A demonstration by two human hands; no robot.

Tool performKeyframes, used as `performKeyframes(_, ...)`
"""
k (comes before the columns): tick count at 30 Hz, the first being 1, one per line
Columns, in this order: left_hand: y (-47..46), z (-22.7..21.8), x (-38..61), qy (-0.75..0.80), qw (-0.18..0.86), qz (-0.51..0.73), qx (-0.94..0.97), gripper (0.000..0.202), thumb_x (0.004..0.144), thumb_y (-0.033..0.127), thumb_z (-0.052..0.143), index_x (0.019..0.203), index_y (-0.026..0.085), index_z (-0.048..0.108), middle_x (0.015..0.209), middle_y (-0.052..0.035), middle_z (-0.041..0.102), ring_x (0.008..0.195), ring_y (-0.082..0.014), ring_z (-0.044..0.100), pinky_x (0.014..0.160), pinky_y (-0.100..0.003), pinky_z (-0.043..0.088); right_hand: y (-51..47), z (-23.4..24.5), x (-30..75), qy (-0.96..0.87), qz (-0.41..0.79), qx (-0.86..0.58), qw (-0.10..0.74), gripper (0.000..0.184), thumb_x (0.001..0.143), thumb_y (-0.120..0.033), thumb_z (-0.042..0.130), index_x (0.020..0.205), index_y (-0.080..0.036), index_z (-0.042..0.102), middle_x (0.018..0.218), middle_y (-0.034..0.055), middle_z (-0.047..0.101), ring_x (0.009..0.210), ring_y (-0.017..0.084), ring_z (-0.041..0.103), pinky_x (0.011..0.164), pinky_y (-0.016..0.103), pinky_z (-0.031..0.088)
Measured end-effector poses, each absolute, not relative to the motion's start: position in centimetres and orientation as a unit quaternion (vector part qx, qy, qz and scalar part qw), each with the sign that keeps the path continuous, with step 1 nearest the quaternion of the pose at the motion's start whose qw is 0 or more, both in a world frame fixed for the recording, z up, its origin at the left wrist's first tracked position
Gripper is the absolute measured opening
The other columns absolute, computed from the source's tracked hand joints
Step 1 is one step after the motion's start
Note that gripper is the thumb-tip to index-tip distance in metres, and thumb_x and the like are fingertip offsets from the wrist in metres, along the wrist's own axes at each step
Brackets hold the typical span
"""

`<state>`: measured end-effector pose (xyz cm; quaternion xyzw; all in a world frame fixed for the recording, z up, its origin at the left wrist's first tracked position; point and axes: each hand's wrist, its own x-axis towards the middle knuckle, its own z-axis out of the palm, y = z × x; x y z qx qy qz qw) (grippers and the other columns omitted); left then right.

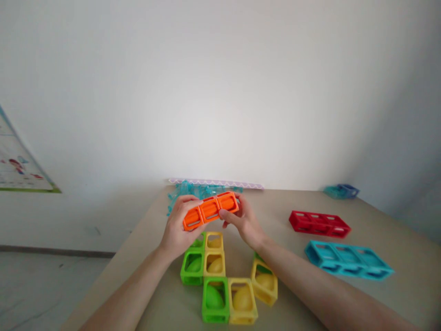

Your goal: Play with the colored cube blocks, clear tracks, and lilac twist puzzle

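Both hands hold an orange three-cell block bar [211, 210] in the air above the table, tilted with its right end higher. My left hand [177, 230] is closed on its left end, thumb on top. My right hand [245, 223] pinches its right end, fingers wrapped behind. Just beneath them, on the beige table [303, 257], lies a flat cluster of green cube frames [193, 265] and yellow cube frames [242, 301], each with a ball inside.
A red block bar [319, 224] and a cyan block bar [348, 260] lie to the right. Small teal and blue blocks [341, 191] sit at the far right corner. Translucent blue pieces [193, 190] and a patterned strip [217, 183] lie along the far edge by the wall.
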<state>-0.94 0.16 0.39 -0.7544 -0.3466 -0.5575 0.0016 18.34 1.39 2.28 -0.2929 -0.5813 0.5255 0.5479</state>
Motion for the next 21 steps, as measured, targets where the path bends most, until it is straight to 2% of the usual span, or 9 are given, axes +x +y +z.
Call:
performKeyframes(7, -0.01, 0.53, -1.02, -0.341, 0.002, -0.557, -0.757, 0.047, 0.073, 0.017, 0.072, 0.114, 0.024, 0.052, 0.114, -0.0082, 0.052, 0.106, -0.0232, 0.056, 0.092, -0.042, 0.047, 1.42, 2.4, 18.5, -0.58, 0.511, -0.313, 0.553, 0.047, 0.067, -0.033, 0.075, 0.103, -0.021, 0.047, 0.076, -0.0034, 0.059, 0.057, 0.01, 0.049, 0.049, 0.024, 0.041)
performKeyframes(15, 0.01, 0.39, -0.85, -0.348, -0.053, -0.571, -0.741, 0.046, 0.072, 0.02, 0.074, 0.111, 0.022, 0.051, 0.113, -0.009, 0.055, 0.106, -0.0239, 0.056, 0.091, -0.041, 0.048, 1.22, 2.86, 18.54, -0.591, 0.522, -0.303, 0.535, 0.036, 0.069, -0.041, 0.073, 0.09, -0.02, 0.052, 0.077, 0.0002, 0.059, 0.061, 0.013, 0.05, 0.049, 0.025, 0.043)
performKeyframes(21, 0.05, 0.36, -1.09, -0.341, -0.032, -0.563, -0.753, 0.048, 0.071, 0.018, 0.075, 0.114, 0.023, 0.053, 0.111, -0.0081, 0.057, 0.103, -0.0231, 0.057, 0.089, -0.04, 0.049, 1.22, 2.96, 18.57, -0.593, 0.509, -0.315, 0.538, 0.034, 0.068, -0.04, 0.073, 0.086, -0.019, 0.053, 0.072, -0.0013, 0.056, 0.057, 0.011, 0.044, 0.049, 0.025, 0.038)
